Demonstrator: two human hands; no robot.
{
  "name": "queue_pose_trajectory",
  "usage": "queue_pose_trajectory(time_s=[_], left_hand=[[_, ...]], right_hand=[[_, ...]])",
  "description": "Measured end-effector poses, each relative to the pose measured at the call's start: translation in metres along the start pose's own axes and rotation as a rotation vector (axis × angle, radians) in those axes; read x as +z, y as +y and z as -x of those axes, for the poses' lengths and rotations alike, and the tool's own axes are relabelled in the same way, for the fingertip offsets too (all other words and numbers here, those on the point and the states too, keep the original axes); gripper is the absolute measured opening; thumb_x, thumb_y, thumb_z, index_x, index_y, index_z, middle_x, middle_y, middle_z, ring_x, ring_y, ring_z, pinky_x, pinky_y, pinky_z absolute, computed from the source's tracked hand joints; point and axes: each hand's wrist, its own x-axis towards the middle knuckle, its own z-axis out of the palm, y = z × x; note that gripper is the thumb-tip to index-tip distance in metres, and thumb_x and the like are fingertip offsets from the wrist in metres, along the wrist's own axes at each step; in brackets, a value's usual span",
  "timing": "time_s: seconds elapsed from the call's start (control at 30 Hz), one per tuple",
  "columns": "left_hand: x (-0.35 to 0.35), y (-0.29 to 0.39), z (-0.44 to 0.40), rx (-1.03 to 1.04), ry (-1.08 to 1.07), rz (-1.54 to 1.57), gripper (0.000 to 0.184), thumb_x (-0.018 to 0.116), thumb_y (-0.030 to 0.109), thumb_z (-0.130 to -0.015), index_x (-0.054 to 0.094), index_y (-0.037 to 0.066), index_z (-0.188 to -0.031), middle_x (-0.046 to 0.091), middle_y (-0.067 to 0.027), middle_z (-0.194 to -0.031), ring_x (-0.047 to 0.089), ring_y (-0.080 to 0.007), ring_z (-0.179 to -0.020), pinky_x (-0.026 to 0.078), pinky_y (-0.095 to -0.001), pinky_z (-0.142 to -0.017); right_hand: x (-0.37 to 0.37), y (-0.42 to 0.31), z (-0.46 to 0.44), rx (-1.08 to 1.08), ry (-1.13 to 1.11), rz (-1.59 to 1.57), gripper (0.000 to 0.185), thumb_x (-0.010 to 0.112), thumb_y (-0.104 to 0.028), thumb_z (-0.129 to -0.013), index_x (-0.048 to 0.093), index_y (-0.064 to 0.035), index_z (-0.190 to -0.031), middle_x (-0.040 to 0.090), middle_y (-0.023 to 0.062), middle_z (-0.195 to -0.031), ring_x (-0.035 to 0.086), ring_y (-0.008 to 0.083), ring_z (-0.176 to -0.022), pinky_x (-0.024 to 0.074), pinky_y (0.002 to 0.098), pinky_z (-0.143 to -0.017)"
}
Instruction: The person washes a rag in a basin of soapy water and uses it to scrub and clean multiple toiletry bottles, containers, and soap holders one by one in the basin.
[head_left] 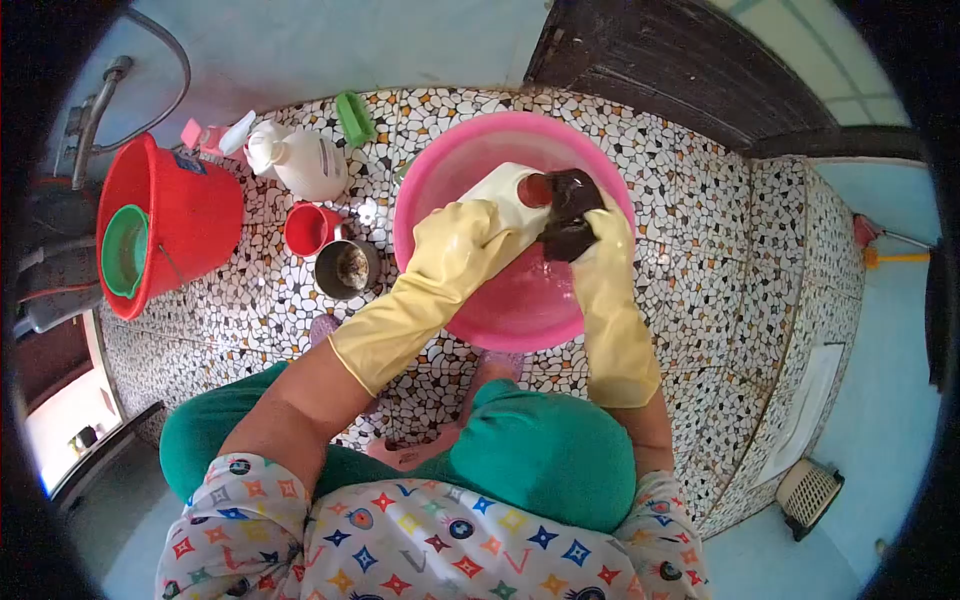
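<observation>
One white bottle (503, 192) with a reddish-brown cap (534, 190) is held tilted over a round pink basin (520, 126) on a bathroom-like floor. The left hand (455, 243), in a pale yellow rubber glove, has its fingers closed around the bottle's lower part. The right hand (607, 238), gloved to match, curls its fingers over a dark, wet-looking item (572, 205) just beside the cap; it may be a cloth, though its shape is hard to make out.

Beneath the basin spreads a floor (690, 260) in a mosaic pattern of white, black and amber chips with pale joints. Left of the basin stand a small metal pot (331, 287), a red mug (298, 240) and a white jug (318, 166), with a green brush-like object (354, 119) near the wall. Farther left, a red bucket (212, 215) holds a green bowl (118, 245), below a metal tap (92, 128) and its hose.

Pale blue walls (400, 45) enclose the scene, broken by a dark wooden door (680, 80) at upper right; a beige slatted basket (810, 492) sits at lower right. Colored stars and figures cover the person's white shirt (440, 545), worn with green trousers (550, 455). Labels on the bucket and jug are too small to read.
</observation>
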Motion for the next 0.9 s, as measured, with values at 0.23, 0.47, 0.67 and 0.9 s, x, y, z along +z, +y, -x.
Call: queue_pose_trajectory(time_s=[0.23, 0.47, 0.67, 0.9], left_hand=[[0.001, -0.005, -0.003, 0.035, -0.005, 0.109, 0.024, 0.071, 0.036, -0.089, 0.076, 0.012, -0.093, 0.071, -0.0201, -0.083, 0.070, -0.0413, -0.082, 0.055, -0.0493, -0.074], [0.018, -0.014, -0.003, 0.097, 0.132, 0.045, 0.023, 0.073, 0.031, -0.085, 0.073, 0.008, -0.082, 0.071, -0.0181, -0.077, 0.071, -0.0397, -0.073, 0.058, -0.0489, -0.070], [0.016, -0.013, -0.002, 0.051, 0.092, -0.004, 0.024, 0.072, 0.033, -0.087, 0.070, 0.009, -0.085, 0.070, -0.0191, -0.081, 0.070, -0.0408, -0.081, 0.056, -0.0496, -0.074], [0.014, -0.011, 0.002, 0.092, 0.139, 0.005, 0.028, 0.073, 0.033, -0.085, 0.070, 0.006, -0.082, 0.071, -0.0186, -0.079, 0.071, -0.0397, -0.074, 0.058, -0.0485, -0.070]], right_hand=[[0.030, -0.003, -0.039, -0.725, -0.467, 1.323, 0.068, 0.084, -0.010, -0.075, 0.060, -0.0082, -0.139, 0.059, 0.0193, -0.142, 0.060, 0.0423, -0.121, 0.0485, 0.0482, -0.106], [0.049, -0.010, -0.044, -0.540, -0.429, 1.574, 0.044, 0.079, -0.026, -0.083, 0.066, -0.0072, -0.121, 0.064, 0.0183, -0.116, 0.065, 0.0412, -0.105, 0.0543, 0.0476, -0.091], [0.089, -0.020, -0.034, -0.159, -0.152, 1.654, 0.041, 0.071, -0.033, -0.089, 0.070, -0.0032, -0.117, 0.068, 0.0243, -0.119, 0.068, 0.0418, -0.112, 0.0555, 0.0529, -0.091], [0.076, -0.031, -0.049, -0.018, -0.039, 1.463, 0.046, 0.065, -0.036, -0.094, 0.065, -0.0013, -0.124, 0.068, 0.0266, -0.122, 0.066, 0.0416, -0.116, 0.0536, 0.0473, -0.096]])
